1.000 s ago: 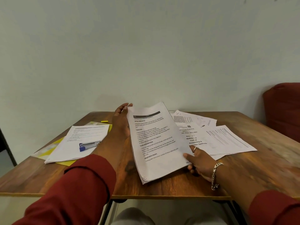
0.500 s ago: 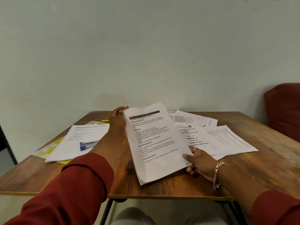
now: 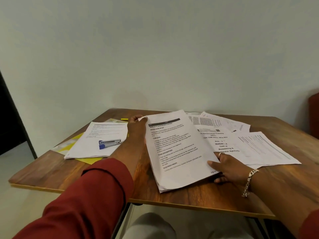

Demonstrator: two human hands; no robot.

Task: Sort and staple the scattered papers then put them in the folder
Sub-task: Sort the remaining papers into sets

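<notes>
A thick stack of printed papers (image 3: 176, 152) lies tilted in the middle of the wooden table (image 3: 207, 200). My left hand (image 3: 138, 128) pinches its far left corner. My right hand (image 3: 227, 168) grips its near right edge, thumb on top. More loose sheets (image 3: 255, 147) are spread to the right, partly under the stack. At the left a second paper pile (image 3: 101, 140) rests on a yellow folder (image 3: 76, 140), with a blue and silver stapler (image 3: 109, 144) on top of it.
A small yellow object (image 3: 124, 119) lies near the table's far edge behind the left pile. A dark red seat (image 3: 313, 114) stands at the far right. A pale wall rises behind the table. The near table edge runs just above my lap.
The stack has come down from a raised tilt to lie nearly flat on the table, both hands still on it. The camera view has shifted a little to the right.
</notes>
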